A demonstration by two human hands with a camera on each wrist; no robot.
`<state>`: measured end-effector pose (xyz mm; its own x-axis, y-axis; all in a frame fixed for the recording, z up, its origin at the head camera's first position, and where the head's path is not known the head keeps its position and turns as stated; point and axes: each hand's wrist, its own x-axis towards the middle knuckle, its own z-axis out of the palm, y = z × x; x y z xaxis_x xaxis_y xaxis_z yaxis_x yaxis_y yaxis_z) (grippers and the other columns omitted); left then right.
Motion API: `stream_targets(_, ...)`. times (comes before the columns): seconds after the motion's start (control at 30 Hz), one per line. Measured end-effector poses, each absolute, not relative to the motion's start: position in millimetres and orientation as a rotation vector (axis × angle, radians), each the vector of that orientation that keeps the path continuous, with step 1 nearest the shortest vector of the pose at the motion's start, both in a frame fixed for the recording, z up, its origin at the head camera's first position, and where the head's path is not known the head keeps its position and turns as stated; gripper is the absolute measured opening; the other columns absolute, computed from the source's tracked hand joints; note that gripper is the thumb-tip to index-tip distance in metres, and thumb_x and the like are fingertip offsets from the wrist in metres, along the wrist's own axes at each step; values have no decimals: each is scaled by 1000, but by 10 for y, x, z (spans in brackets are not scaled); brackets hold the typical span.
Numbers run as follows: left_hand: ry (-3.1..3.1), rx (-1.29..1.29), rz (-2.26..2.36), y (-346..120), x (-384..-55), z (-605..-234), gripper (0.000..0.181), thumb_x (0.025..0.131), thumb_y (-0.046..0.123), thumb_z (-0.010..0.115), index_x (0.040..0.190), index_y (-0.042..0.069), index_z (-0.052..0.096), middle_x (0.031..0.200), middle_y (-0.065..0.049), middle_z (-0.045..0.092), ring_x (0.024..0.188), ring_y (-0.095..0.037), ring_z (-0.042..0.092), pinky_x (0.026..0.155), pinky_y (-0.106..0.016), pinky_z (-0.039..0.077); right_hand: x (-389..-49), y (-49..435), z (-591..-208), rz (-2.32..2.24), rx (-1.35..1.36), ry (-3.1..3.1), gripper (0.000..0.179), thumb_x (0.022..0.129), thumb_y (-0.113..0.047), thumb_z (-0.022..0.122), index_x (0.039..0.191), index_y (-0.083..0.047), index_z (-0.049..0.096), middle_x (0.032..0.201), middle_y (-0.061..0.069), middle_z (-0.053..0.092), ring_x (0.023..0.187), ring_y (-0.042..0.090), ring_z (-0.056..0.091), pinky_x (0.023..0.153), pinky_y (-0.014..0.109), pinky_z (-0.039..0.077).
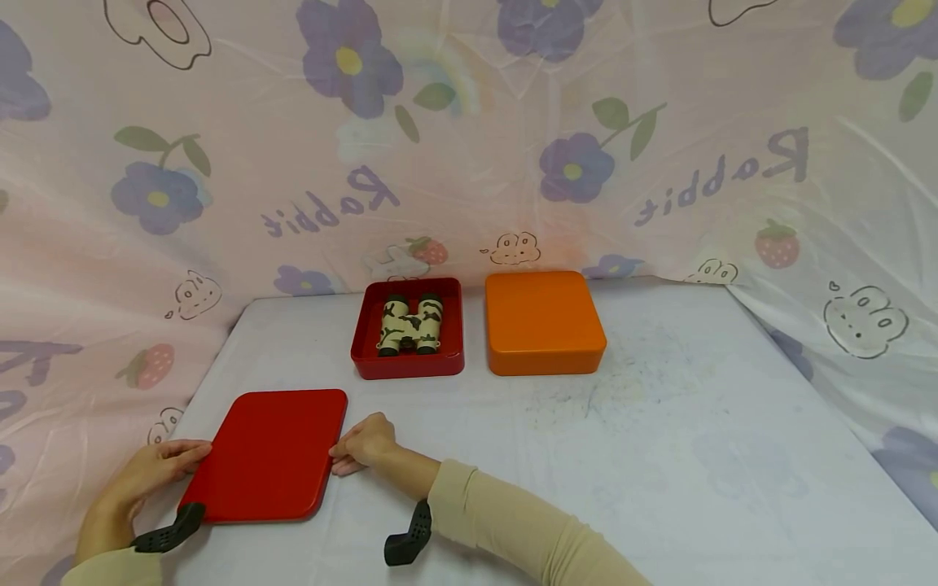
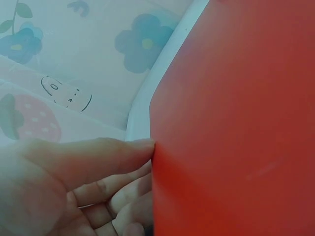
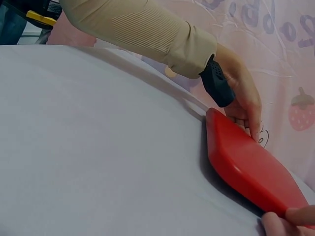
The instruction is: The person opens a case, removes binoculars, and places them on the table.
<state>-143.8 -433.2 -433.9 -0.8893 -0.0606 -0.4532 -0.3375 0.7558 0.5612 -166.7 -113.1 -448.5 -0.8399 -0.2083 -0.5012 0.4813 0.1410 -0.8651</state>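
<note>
Evidently two-handed work on a red lid, a flat square piece with rounded corners, positioned over the near-left part of the white table, beside the table's left edge. Left hand: pinching the lid midway along its left side; left wrist view shows the thumb tip against the rim, remaining fingers bent below it. Right hand: pinching the opposite side, about midway; right wrist view gives thumb and a finger at the rim. Dark shadow along the lid's side in that view; cannot tell whether the underside touches the table.

Toward the table's far edge, left of its middle: open red box, upright, with camouflage-patterned binoculars lying inside, pale with dark blotches, surrounded by the box walls. Just to the right, near the middle of the far edge, an orange box, smooth top facing up. Narrow gap between the two boxes; both well apart from the lid's near side.

Faint grey marks on the tabletop, right of and nearer than the orange box. Beyond the far edge, a pale pink cloth printed with purple flowers, rabbits, strawberries and reversed "Rabbit" lettering. Beige sleeves on both arms.
</note>
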Motion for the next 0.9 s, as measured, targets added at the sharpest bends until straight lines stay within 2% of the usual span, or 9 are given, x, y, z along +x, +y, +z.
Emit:
stream_targets(0.3,2525,-327,937,-4317,-1435,-4319,64,98,46,47,129,-10,52,115,-10,69,83,4,53,74,-18,48,-1673,-1132,-4493,-1724,256,1929,8,75,4,76,69,5,71,66,19,72,65,30,74,46,24,54)
stream_targets(0.53,2527,-324,954,-4321,-1428,-4324,57,99,42,48,124,-8,57,96,16,66,78,8,51,73,-18,46,-1678,-1137,-4486,-1703,244,1948,10,75,4,76,67,5,71,64,18,72,63,29,73,44,21,52)
stream_targets(0.63,2533,-327,957,-4317,-1428,-4324,56,99,41,48,124,-8,58,94,17,66,77,9,52,73,-17,46,-1678,-1142,-4484,-1702,242,1957,10,76,4,75,66,5,71,64,18,72,62,29,73,43,21,52)
stream_targets(0.8,2543,-323,952,-4326,-1437,-4328,56,99,41,49,124,-8,58,97,12,69,77,9,53,72,-17,47,-1679,-1140,-4469,-1697,229,1952,11,76,4,75,67,5,70,64,19,72,64,29,74,45,21,53)
stream_targets(0.9,2544,-310,967,-4344,-1442,-4330,54,99,38,49,124,-8,57,96,14,70,77,10,54,72,-16,47,-1679,-1136,-4461,-1696,227,1946,10,76,4,75,67,5,70,64,19,72,64,29,74,45,21,53)
